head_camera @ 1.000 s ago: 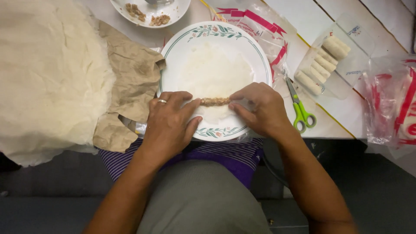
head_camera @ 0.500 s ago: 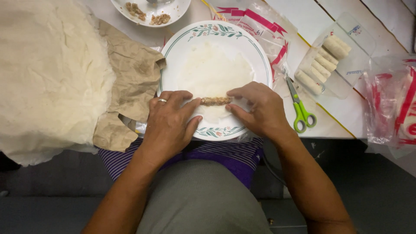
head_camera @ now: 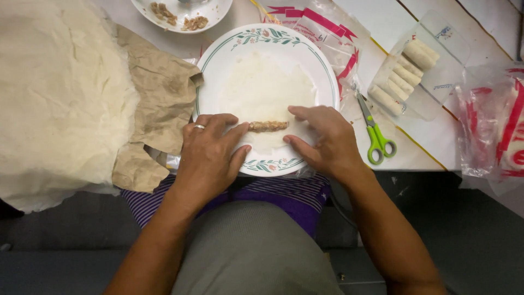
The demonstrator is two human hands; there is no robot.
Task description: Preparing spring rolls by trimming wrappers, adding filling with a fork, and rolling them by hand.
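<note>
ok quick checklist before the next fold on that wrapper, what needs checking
1. Both hands on the wrapper: left hand and right hand press its two ends. Ok.
2. Filling in one thin line between the hands. Ok.
3. Wrapper lies flat on the plate. Ok.
4. Wrapper free of tears: cannot tell.
5. Plate fully on the table: its near rim overhangs the edge toward the lap. Not ok.
6. Scissors lie clear of the plate. Ok.

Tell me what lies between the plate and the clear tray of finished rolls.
In the head view, green-handled scissors lie on the table between the plate and the clear tray of finished rolls, with the edge of a red-printed plastic bag beside them.
</note>
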